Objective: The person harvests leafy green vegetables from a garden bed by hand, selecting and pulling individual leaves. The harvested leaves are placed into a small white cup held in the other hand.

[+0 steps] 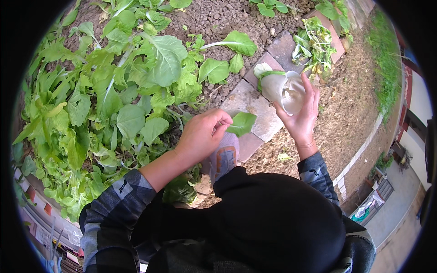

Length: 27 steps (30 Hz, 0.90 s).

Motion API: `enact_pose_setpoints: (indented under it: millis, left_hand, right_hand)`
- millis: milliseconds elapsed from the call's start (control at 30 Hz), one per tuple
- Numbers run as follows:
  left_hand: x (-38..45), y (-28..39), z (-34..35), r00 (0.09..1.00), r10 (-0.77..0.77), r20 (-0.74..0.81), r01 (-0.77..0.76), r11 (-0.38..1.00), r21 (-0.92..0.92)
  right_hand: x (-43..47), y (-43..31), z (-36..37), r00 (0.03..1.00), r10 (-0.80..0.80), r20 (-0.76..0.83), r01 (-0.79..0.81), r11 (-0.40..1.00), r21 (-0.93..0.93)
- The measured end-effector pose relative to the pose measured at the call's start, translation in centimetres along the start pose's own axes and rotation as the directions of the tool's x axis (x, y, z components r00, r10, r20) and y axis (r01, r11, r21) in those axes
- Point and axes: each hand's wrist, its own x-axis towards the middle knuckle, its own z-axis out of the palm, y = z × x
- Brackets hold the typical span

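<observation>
My left hand (203, 133) pinches a small green leaf (241, 125) by its stem, over the paving blocks and just above my shoe (223, 155). In my right hand (304, 112) is a white cup (275, 89), tilted so that its mouth faces right and toward me. Something whitish and crumpled-looking shows inside it; I cannot tell what it is. Behind the cup's left side, a green leaf with a pale part (263, 70) sticks out. To the left of my hands grows a dense bed of leafy greens (129, 121), some leaves torn or holed.
A row of paving blocks (266, 117) edges the bed's bare soil (218, 17). Wilted leaves (314, 46) lie on the blocks at upper right. Beyond them run a dirt path (351, 88), a grass strip (385, 65) and a pale kerb (358, 150).
</observation>
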Motion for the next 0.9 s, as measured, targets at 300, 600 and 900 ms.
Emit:
enact_pose_setpoints:
  millis: [300,600,900]
  left_hand:
    - [0.1,0.0,0.3,1.000,-0.013,0.009,0.013,1.000,0.016]
    - [0.0,0.2,0.5,1.000,-0.022,0.015,0.022,1.000,0.010]
    - [-0.1,0.3,0.4,1.000,-0.020,0.016,0.019,0.999,0.032]
  right_hand:
    - [0.2,-0.1,0.1,1.000,-0.001,-0.023,0.000,0.999,-0.048]
    - [0.4,-0.8,-0.3,1.000,0.014,-0.024,-0.016,0.997,-0.076]
    - [0.9,-0.7,-0.1,1.000,0.010,-0.006,-0.010,0.999,-0.048]
